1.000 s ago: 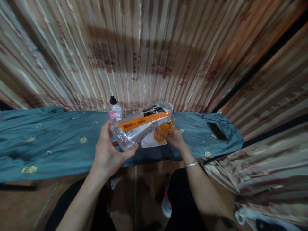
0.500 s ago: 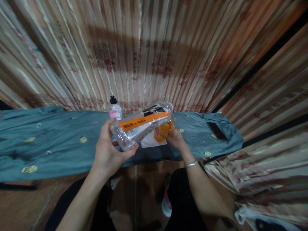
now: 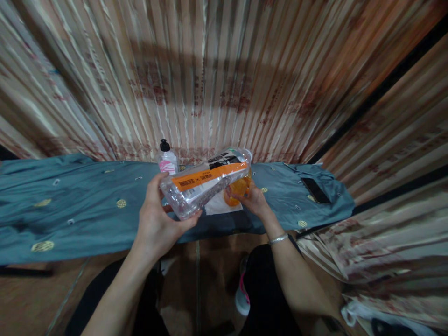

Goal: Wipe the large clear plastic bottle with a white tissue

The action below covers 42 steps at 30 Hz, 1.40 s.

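My left hand [image 3: 159, 224] is closed around the lower end of a large clear plastic bottle [image 3: 210, 179] with an orange, black and white label. The bottle lies tilted in the air, its far end higher and to the right. Under that far end my right hand [image 3: 255, 199] grips an orange see-through container [image 3: 234, 192], partly hidden behind the bottle and my fingers. Whether the two touch, I cannot tell. A white paper sheet [image 3: 219, 207] lies beneath them on the cloth.
A small bottle with a black cap and pink label [image 3: 168, 161] stands behind my left hand. A black phone [image 3: 315, 190] lies at the right on the blue-green patterned cloth [image 3: 94, 200]. A pleated curtain [image 3: 196, 84] hangs close behind.
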### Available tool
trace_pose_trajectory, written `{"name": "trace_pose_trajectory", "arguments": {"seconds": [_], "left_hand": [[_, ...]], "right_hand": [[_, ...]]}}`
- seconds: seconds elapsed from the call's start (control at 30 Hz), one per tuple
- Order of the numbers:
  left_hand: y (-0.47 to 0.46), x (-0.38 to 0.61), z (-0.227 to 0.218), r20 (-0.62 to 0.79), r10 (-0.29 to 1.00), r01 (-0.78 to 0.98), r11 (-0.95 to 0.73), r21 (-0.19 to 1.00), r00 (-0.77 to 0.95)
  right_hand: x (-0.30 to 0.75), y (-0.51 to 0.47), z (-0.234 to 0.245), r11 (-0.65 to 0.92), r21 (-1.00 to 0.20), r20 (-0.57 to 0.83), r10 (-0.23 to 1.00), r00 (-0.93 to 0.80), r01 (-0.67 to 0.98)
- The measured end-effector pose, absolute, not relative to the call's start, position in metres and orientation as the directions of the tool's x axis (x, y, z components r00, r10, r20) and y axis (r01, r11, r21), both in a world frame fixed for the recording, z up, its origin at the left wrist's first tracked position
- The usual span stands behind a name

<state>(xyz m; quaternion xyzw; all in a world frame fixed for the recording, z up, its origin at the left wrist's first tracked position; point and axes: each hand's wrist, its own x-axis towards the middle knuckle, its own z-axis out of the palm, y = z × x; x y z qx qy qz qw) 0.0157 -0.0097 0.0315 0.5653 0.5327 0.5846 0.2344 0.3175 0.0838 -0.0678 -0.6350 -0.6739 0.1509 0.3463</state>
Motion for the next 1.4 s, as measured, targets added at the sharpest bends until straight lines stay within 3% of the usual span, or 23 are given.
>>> {"name": "trace_pose_trajectory", "arguments": {"seconds": [1.4], "left_hand": [[-0.0089, 0.0165, 0.031, 0.41, 0.876, 0.342, -0.315, 0.885, -0.254]], "right_hand": [[0.318, 0.0854, -0.0716, 0.156, -0.622, 0.288, 0.957, 0.039, 0.767]]}}
